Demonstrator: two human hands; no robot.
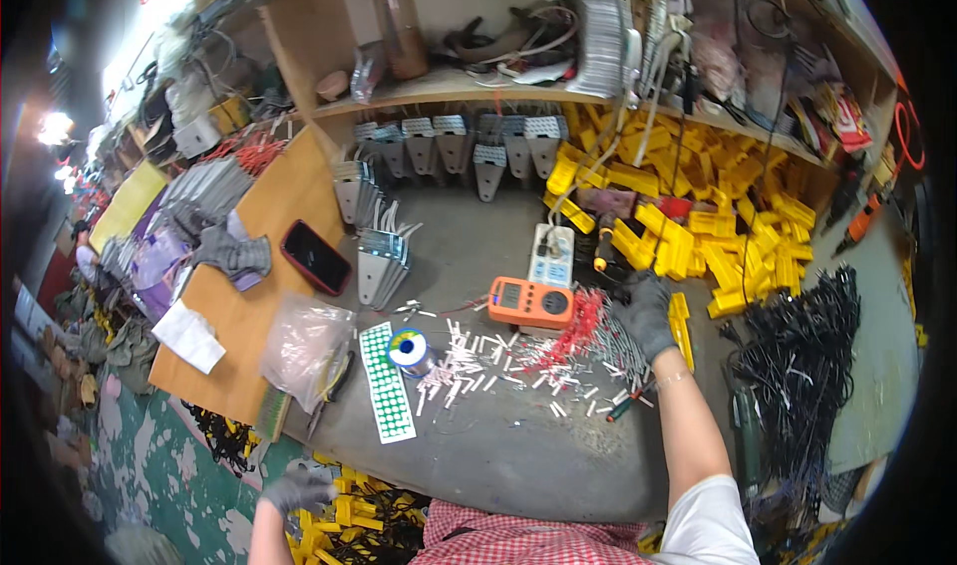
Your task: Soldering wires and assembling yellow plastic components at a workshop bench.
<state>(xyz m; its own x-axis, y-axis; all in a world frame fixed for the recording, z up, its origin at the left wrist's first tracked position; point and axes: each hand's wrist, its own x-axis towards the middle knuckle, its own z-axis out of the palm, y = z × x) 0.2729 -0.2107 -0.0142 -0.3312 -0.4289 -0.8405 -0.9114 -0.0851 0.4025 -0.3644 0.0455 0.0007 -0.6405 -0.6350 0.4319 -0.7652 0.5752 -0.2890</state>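
- The right hand (648,316), grey-gloved, is over the far right of the worktop, just beside a lone yellow casing (681,331) and the bundle of grey wires (620,341) — I can't tell from here whether its fingers are closed on anything.
- The left hand (299,490), gloved too, hangs low past the table's near edge, by a lower heap of yellow pieces (349,513); it's blurred, so its grip is anyone's guess.
- The right wrist lies close to the loose wires and white sleeves (454,371); a careless sweep could scatter them, or drag the red wires (588,326) along.
- The big yellow pile (698,206) looks loosely stacked — one piece tugged from low down might start a slide onto the power strip (551,256).
- Hard to make out: the right fingertips, lost against dark clutter, and the lower heap, cut off by the tabletop (498,465).
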